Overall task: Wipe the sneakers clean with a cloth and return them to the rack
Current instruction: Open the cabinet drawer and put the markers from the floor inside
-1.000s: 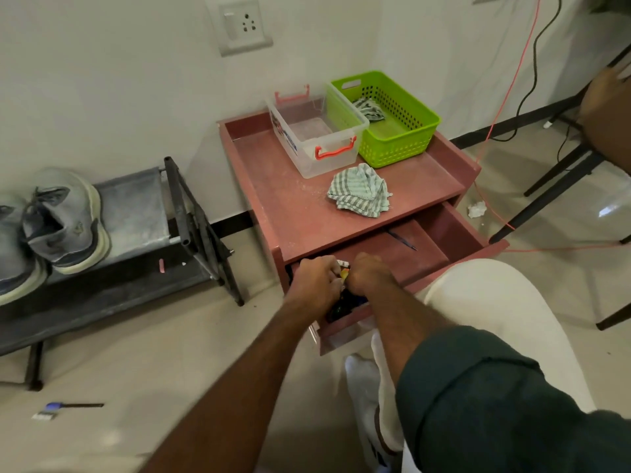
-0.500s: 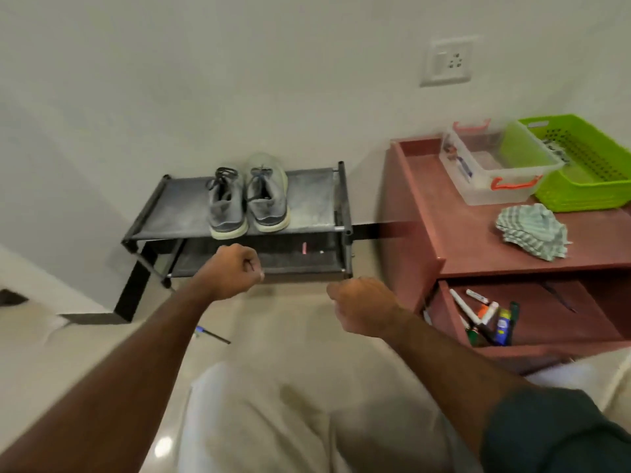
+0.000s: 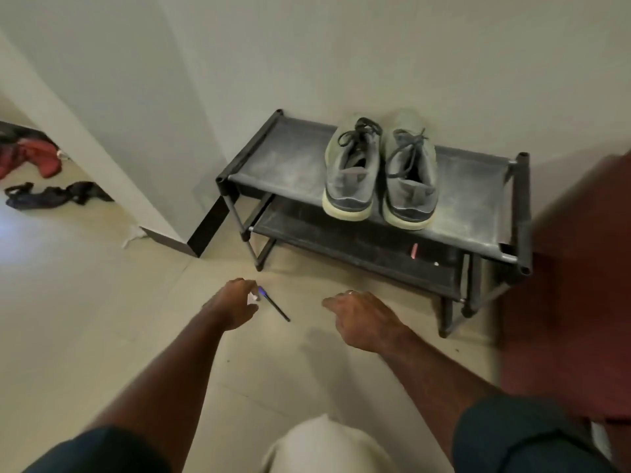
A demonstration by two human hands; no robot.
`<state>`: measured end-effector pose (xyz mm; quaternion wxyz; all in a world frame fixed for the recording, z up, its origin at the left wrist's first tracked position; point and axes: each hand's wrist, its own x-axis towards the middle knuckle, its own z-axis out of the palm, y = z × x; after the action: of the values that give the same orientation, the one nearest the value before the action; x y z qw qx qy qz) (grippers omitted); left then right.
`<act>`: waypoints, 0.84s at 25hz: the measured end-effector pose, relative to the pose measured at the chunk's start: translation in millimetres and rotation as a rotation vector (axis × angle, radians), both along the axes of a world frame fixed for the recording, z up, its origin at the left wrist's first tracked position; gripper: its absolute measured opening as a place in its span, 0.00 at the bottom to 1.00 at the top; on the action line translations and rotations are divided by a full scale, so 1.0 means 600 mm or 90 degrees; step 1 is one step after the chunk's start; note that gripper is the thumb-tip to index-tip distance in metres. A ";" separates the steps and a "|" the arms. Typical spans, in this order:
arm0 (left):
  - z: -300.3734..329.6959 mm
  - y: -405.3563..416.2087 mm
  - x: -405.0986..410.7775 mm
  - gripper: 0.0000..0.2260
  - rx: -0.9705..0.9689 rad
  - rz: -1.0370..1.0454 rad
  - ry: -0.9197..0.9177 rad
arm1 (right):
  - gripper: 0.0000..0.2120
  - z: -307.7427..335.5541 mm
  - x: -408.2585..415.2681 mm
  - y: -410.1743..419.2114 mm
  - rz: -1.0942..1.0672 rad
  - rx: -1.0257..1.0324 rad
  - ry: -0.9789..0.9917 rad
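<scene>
Two grey sneakers [image 3: 380, 172] with pale soles stand side by side, heels toward me, on the dusty top shelf of a black two-tier shoe rack [image 3: 471, 213] against the wall. Both hands hang low over the floor in front of the rack. My left hand [image 3: 232, 307] has its fingers loosely bent, with the fingertips right beside the head of a small brush [image 3: 273, 307] lying on the floor. My right hand [image 3: 363, 320] is relaxed, holds nothing, and points left. No cloth is in view.
The red cabinet's side [image 3: 577, 285] fills the right edge, blurred, close to the rack. A wall corner [image 3: 191, 233] juts out left of the rack. Dark and red clothes [image 3: 41, 179] lie on the floor at far left. My knee [image 3: 324, 445] is at the bottom.
My view has swung left from the cabinet to the rack and floor. Both hands left the open drawer, uncurled and dropped toward the floor; the left one is now at the brush.
</scene>
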<state>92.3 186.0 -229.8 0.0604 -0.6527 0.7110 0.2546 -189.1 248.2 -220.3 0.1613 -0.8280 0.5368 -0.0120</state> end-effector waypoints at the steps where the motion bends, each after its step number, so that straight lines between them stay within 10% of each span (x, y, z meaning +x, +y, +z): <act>1: -0.032 -0.009 0.017 0.15 0.006 0.020 -0.015 | 0.17 -0.030 0.018 -0.018 0.024 0.007 -0.007; 16: -0.362 -0.086 0.039 0.38 0.195 0.063 -0.080 | 0.23 -0.389 0.237 -0.139 0.078 0.090 0.130; 21: -0.374 -0.068 0.026 0.25 0.059 0.067 -0.097 | 0.21 -0.409 0.227 -0.108 0.053 -0.025 0.126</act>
<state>107.6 145.3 -454.3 0.1306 -0.7032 0.6565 0.2398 -52.6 183.6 -465.9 0.0915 -0.8499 0.5148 0.0660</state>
